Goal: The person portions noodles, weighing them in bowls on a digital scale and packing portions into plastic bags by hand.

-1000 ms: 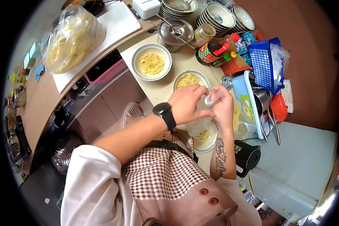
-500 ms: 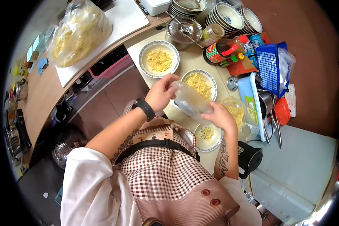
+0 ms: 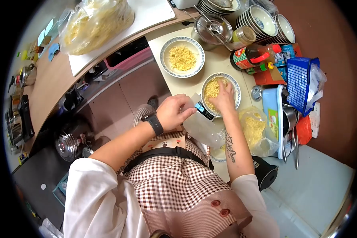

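Fingers of my left hand [image 3: 175, 112] are closed on the upper end of an empty-looking clear plastic bag [image 3: 204, 129]. My right hand [image 3: 225, 97] reaches into a patterned bowl [image 3: 237, 85], its fingers curled into the thin yellow noodles [image 3: 212, 88]. That bowl rests on a small black scale [image 3: 204, 111] with a lit display. Up and to the left, another bowl [image 3: 166, 65] holds noodles [image 3: 181, 58]. An open plastic bag of noodles [image 3: 253, 127] lies right of my right forearm. A lower bowl [image 3: 218, 160] is mostly hidden by the clear bag and forearm.
A large bag of noodles [image 3: 97, 25] sits on the left counter. Behind the bowls stand a lidded pot [image 3: 213, 28], a jar [image 3: 243, 37], sauce bottles [image 3: 246, 56] and stacked bowls [image 3: 263, 22]. A blue basket [image 3: 302, 81] and black kettle [image 3: 265, 173] are at the right.
My right hand has let go of the clear bag and moved up into the middle bowl's noodles. The bag now hangs from my left hand. The view has shifted, uncovering the scale's display.
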Available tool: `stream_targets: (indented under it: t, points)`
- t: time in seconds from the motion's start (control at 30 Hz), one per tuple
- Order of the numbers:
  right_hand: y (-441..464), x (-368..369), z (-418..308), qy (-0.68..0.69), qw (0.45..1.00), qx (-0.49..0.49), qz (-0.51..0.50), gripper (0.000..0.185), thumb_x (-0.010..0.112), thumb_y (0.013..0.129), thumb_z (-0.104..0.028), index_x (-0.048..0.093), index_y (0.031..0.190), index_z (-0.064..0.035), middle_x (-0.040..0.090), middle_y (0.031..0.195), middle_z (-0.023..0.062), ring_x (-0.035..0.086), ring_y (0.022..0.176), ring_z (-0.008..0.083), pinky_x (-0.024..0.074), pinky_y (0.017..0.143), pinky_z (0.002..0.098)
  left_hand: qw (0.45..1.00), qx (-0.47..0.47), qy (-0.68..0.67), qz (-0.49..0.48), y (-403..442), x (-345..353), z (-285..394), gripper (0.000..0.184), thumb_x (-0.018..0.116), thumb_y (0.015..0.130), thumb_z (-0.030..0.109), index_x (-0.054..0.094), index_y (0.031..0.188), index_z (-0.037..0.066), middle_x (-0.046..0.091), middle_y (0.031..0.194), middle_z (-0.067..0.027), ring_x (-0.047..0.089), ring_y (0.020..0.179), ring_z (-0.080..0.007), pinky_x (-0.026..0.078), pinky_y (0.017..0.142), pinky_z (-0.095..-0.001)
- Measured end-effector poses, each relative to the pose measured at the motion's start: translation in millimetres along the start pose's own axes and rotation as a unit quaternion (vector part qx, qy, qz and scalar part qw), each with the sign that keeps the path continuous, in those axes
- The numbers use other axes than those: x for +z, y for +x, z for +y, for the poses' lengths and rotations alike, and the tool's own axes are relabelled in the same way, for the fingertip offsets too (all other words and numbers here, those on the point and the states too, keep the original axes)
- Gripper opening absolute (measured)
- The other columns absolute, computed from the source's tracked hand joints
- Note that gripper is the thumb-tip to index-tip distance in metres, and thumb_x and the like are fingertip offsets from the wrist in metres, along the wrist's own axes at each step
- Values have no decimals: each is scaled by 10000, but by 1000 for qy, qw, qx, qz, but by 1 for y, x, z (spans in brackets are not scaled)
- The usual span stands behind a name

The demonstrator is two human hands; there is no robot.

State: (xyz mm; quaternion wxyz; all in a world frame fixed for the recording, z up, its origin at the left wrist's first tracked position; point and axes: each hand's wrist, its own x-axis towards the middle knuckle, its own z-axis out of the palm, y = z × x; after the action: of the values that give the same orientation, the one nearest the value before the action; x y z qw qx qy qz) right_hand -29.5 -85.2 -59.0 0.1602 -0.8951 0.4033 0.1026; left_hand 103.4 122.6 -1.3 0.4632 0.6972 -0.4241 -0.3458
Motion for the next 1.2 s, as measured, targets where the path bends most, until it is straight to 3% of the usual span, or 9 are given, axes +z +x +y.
stream_targets:
  t: [0.3, 0.4, 0.43, 0.63, 0.73, 0.87, 1.0, 1.03, 1.2]
  points:
    - [20, 29, 34, 108, 990, -82, -46, 537, 776, 700, -52, 628, 1213, 1, 613, 1169, 216, 615, 1097, 346, 500, 953, 388, 999, -40, -11, 33, 0, 1, 4, 190, 712, 863, 137, 623, 947, -7, 589, 798, -117, 579, 628, -228, 483, 607, -344]
    - [30, 13, 56, 255, 957, -23, -137, 471, 742, 720, -11, 632, 1176, 24, 688, 1021, 187, 685, 956, 289, 541, 858, 355, 998, -37, -22, 54, 5, -1, 17, 188, 726, 848, 104, 608, 923, -22, 564, 828, -112, 583, 638, -204, 483, 607, -334]
    - [20, -16, 43, 348, 926, 19, -142, 418, 717, 721, 43, 637, 1131, 37, 720, 940, 124, 696, 876, 216, 550, 795, 319, 997, -41, -22, 56, 7, -1, 22, 187, 730, 843, 93, 605, 917, -25, 555, 835, -108, 585, 644, -195, 482, 608, -329]
    - [-2, -122, 68, 407, 897, -38, -171, 510, 719, 676, 122, 610, 1166, 34, 700, 1049, 52, 668, 931, 153, 546, 832, 310, 994, 21, -71, 74, 32, 14, 38, 152, 706, 895, 115, 671, 992, 3, 531, 801, -86, 542, 650, -172, 460, 609, -317]
    - [-30, -162, 69, 409, 894, -72, -169, 589, 739, 643, 132, 589, 1204, 28, 685, 1113, 55, 654, 1008, 154, 526, 900, 301, 994, 68, 9, 86, 45, 18, 45, 163, 680, 926, 143, 706, 1039, 28, 522, 792, -75, 524, 667, -169, 455, 630, -318]
    - [-42, -154, 90, 482, 822, -120, -277, 698, 761, 621, 130, 560, 1281, 22, 658, 1198, 75, 637, 1076, 163, 507, 953, 304, 989, 132, 7, 69, 54, 15, 71, 205, 661, 926, 115, 717, 1114, 56, 505, 744, -57, 512, 710, -177, 452, 685, -310]
    - [-50, -154, 71, 491, 809, -81, -312, 742, 740, 637, 143, 527, 1337, 20, 646, 1230, 85, 634, 1100, 167, 510, 966, 318, 993, 109, -51, 1, 62, 9, 87, 290, 597, 909, -11, 694, 1177, 44, 637, 862, -67, 571, 777, -156, 486, 749, -296]
    - [-51, -151, 74, 514, 795, -98, -308, 750, 723, 639, 155, 516, 1348, 23, 646, 1228, 84, 633, 1102, 162, 517, 957, 319, 991, 70, -113, -22, 65, 11, 85, 342, 537, 900, -72, 675, 1200, 12, 698, 1020, -79, 607, 820, -127, 511, 793, -271]
    - [-58, -133, 75, 581, 748, -102, -304, 777, 741, 630, 131, 491, 1359, 23, 641, 1227, 87, 636, 1097, 180, 515, 958, 329, 984, 66, -155, -60, 74, 17, 101, 387, 494, 903, -105, 653, 1238, 4, 720, 1108, -97, 628, 859, -101, 538, 793, -263]
